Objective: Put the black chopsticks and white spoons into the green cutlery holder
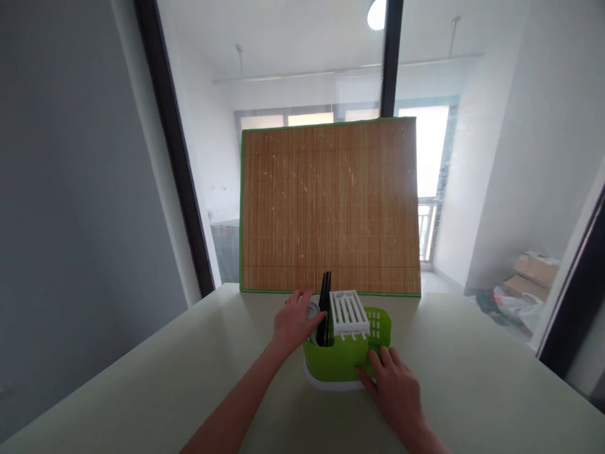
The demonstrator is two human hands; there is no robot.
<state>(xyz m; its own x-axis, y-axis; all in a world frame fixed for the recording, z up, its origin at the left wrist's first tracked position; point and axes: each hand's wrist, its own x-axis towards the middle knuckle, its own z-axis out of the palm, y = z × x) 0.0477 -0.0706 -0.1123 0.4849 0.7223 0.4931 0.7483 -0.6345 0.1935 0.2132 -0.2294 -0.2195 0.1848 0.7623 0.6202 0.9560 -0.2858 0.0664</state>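
Observation:
A green utensil holder (331,362) with a white base stands upright on the table in front of me. Black chopsticks (325,302) stick up from its left compartment. Beside them is a pale rounded utensil (312,309), partly covered by my left hand (293,320), whose fingers and thumb close around it at the holder's left rim. A white slotted rack (350,312) with small hooks sits on the middle of the holder. My right hand (396,386) grips the holder's lower right side, thumb in front and fingers over the right compartment.
The pale table (227,372) stretches to both sides of the holder. A bamboo mat (331,208) with green edging stands upright at the table's far edge, before a glass partition with dark frames. Cardboard boxes (532,277) and plastic bags lie beyond at the right.

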